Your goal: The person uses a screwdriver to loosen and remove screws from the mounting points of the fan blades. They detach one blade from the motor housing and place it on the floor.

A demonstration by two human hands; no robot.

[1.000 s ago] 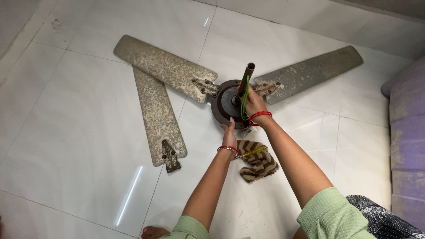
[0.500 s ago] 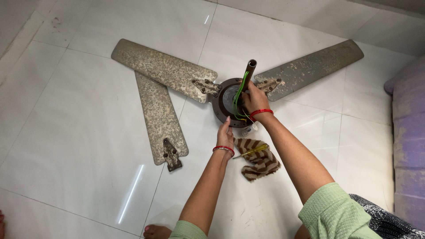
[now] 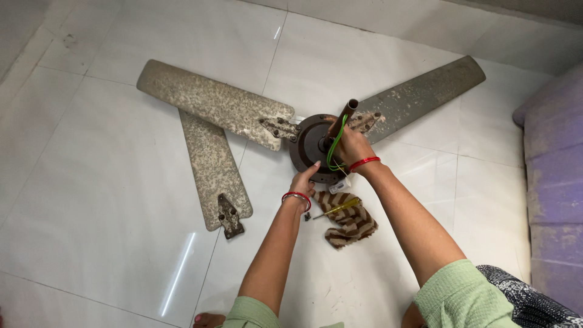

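Observation:
A dusty ceiling fan lies on the white tiled floor, its dark round motor hub (image 3: 307,144) in the middle. My right hand (image 3: 350,147) grips the brown down rod (image 3: 344,115) near its base, where green wires (image 3: 333,146) run. My left hand (image 3: 303,180) touches the hub's near rim with its fingertips. Two blades stay fixed to the hub: one (image 3: 206,103) to the left, one (image 3: 425,91) to the right. A third blade (image 3: 212,170) lies detached on the floor at the left.
A brown striped cloth (image 3: 349,220) with a yellow-handled screwdriver (image 3: 335,209) on it lies just below the hub. A purple cushioned piece of furniture (image 3: 555,176) stands at the right edge. My foot (image 3: 209,319) shows at the bottom.
My left hand has crept a little closer to the hub's rim. The right hand keeps its grip on the rod.

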